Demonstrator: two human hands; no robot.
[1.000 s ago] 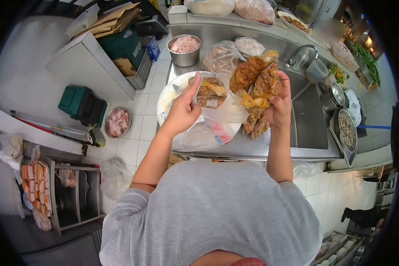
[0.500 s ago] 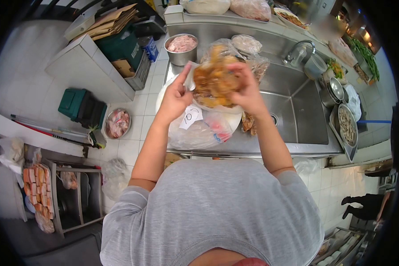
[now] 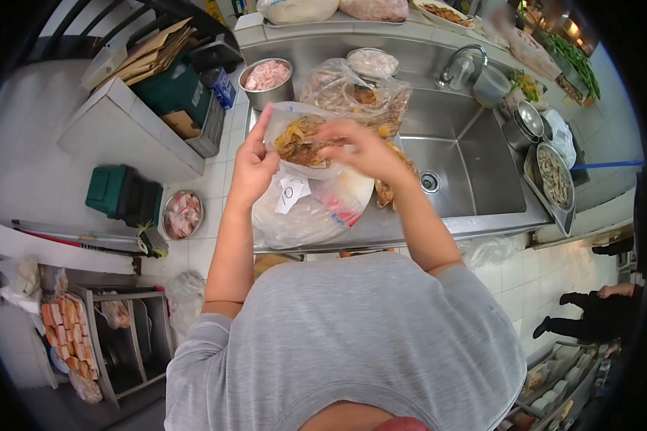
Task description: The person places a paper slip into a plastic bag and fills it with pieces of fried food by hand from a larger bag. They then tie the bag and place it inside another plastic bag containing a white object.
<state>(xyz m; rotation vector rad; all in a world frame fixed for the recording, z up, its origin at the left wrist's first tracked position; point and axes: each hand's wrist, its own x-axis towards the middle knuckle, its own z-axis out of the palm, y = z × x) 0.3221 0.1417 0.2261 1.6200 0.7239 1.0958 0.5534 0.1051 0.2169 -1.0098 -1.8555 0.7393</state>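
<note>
My left hand (image 3: 254, 161) grips the near-left rim of a clear plastic bag (image 3: 322, 172), its index finger stretched along the edge and the other fingers curled. Inside the bag sits brown and yellow marinated meat (image 3: 298, 140). Over the bag's mouth is my right hand (image 3: 359, 147), slightly blurred, fingers apart and nothing seen in them. A paper slip with a handwritten number (image 3: 292, 194) lies on crumpled clear plastic (image 3: 287, 223) just below. Behind my right hand rests a larger bag of similar meat (image 3: 381, 108); more of it (image 3: 384, 190) shows beside my right forearm.
The steel sink basin (image 3: 467, 158) with its tap (image 3: 471, 54) is on the right. A pot of pale meat (image 3: 267, 77) stands at the back left. On the floor are a meat bowl (image 3: 182, 214) and a green bin (image 3: 111, 190). Another person's legs (image 3: 579, 316) show at right.
The lump of meat in my right hand has gone down into the bag, and its fingers have opened. My left hand still has the bag's rim. The whole view has shifted a little.
</note>
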